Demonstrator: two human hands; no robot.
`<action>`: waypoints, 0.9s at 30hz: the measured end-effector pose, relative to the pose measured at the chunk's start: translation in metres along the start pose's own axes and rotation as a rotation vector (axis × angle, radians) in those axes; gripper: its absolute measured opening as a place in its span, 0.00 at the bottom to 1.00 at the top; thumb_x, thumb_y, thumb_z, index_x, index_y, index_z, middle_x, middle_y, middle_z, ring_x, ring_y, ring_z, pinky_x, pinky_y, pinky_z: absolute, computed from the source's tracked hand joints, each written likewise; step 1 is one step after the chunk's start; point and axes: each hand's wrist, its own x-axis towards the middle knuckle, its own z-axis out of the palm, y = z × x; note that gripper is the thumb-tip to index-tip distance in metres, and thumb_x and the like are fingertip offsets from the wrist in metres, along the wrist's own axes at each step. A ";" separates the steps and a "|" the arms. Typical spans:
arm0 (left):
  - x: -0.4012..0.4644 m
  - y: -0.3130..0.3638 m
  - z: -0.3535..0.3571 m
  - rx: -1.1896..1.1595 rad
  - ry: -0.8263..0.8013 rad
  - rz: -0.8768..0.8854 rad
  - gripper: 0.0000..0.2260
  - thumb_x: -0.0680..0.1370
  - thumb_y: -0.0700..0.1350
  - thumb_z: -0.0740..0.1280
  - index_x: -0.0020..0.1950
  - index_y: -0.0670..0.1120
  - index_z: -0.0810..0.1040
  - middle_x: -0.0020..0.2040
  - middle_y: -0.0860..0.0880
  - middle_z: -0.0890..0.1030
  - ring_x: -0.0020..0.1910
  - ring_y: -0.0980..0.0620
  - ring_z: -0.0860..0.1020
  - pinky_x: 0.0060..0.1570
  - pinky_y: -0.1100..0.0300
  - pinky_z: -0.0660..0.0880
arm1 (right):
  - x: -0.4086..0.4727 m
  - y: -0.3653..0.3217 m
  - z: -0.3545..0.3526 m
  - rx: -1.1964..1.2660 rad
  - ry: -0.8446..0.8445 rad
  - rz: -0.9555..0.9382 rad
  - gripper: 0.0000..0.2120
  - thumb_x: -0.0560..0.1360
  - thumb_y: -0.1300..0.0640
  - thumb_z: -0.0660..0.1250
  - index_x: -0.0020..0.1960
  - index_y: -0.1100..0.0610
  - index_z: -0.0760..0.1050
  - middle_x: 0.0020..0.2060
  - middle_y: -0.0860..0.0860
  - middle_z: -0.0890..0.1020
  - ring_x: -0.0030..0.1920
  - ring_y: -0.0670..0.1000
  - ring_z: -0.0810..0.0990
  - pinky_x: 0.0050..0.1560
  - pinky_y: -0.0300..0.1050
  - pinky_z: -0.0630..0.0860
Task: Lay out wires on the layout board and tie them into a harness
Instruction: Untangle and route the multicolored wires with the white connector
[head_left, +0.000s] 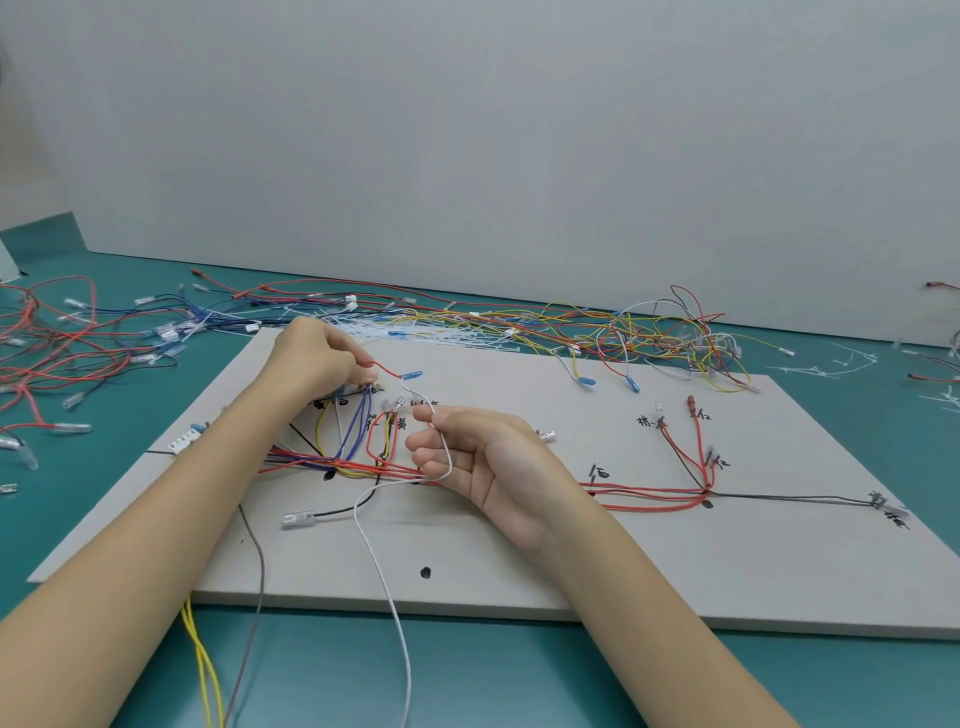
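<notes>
While L hand (322, 358) pinches red wire (387, 368), R hand (478, 457) grips thin white wire (384, 566).

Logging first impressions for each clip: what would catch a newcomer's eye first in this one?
Two bare forearms meet over a grey layout board: the left hand pinches a red wire with a blue terminal, and the right hand holds a white wire that trails off the board's near edge. Behind the board, a tangle of loose wires sprawls across the teal table.
</notes>
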 end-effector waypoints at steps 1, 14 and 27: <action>0.000 0.000 -0.001 0.009 -0.002 -0.011 0.05 0.68 0.41 0.79 0.37 0.48 0.84 0.40 0.49 0.83 0.42 0.52 0.76 0.38 0.60 0.69 | 0.000 0.000 0.000 0.001 0.004 0.005 0.09 0.79 0.65 0.60 0.54 0.67 0.77 0.34 0.58 0.82 0.30 0.49 0.81 0.33 0.37 0.78; 0.007 -0.008 -0.006 0.115 -0.164 0.117 0.16 0.74 0.32 0.69 0.34 0.51 0.85 0.31 0.57 0.82 0.31 0.59 0.73 0.26 0.67 0.66 | -0.001 -0.002 -0.003 -0.046 0.036 0.017 0.09 0.78 0.63 0.63 0.55 0.66 0.78 0.31 0.53 0.80 0.31 0.50 0.81 0.34 0.37 0.79; 0.001 -0.008 -0.014 0.177 -0.232 0.193 0.16 0.73 0.31 0.61 0.38 0.45 0.85 0.30 0.55 0.81 0.36 0.53 0.74 0.33 0.63 0.69 | -0.005 -0.003 0.002 0.015 -0.189 -0.006 0.13 0.80 0.60 0.59 0.62 0.63 0.76 0.27 0.50 0.72 0.34 0.52 0.82 0.49 0.50 0.81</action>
